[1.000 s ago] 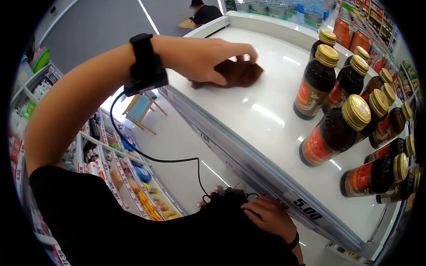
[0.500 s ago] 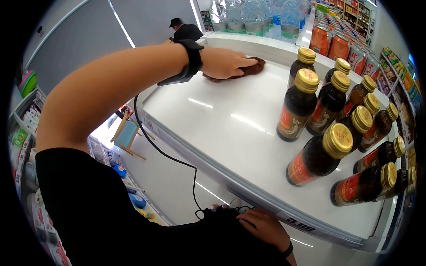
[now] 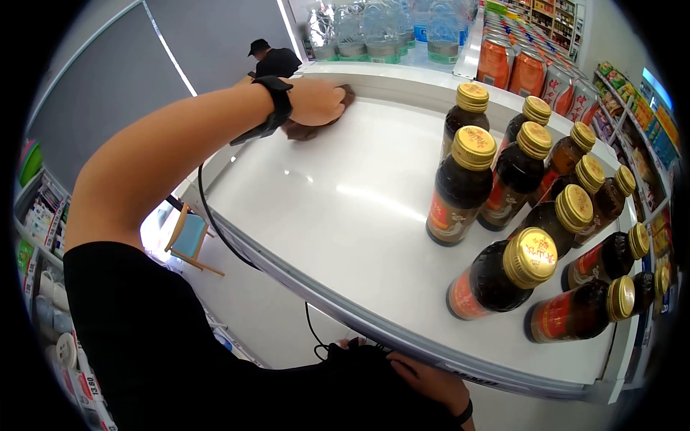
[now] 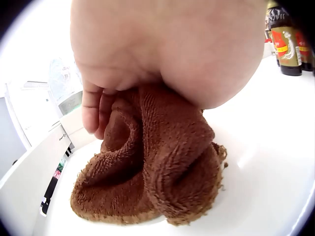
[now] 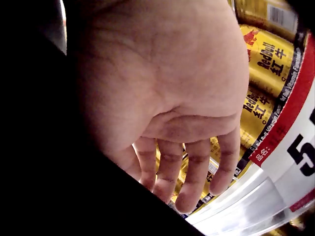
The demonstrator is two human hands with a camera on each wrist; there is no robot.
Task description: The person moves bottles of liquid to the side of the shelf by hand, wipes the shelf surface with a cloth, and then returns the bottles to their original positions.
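Left hand (image 3: 318,100) way back in far corner of white shelf (image 3: 345,208), fingers (image 4: 91,114) curled over bunched brown cloth (image 4: 147,182). Head view hides most of cloth under palm. Right hand (image 5: 172,113) low by shelf edge, loose, holding nothing, half cut off in head view. Bottles (image 3: 460,187) on right side, well apart from cloth. Gold cans (image 5: 268,54) behind right hand, mostly blocked.

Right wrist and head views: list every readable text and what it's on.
"RedBull" and "红牛": gold drink cans.
"5": black digit on the white, red-bordered price strip; the rest is cut off.
Dark brown glass bottles with gold caps: red labels and cap print too small to read.
Price tags on the aisle shelves: blurred.
Brown terry cloth under the left hand: no text.
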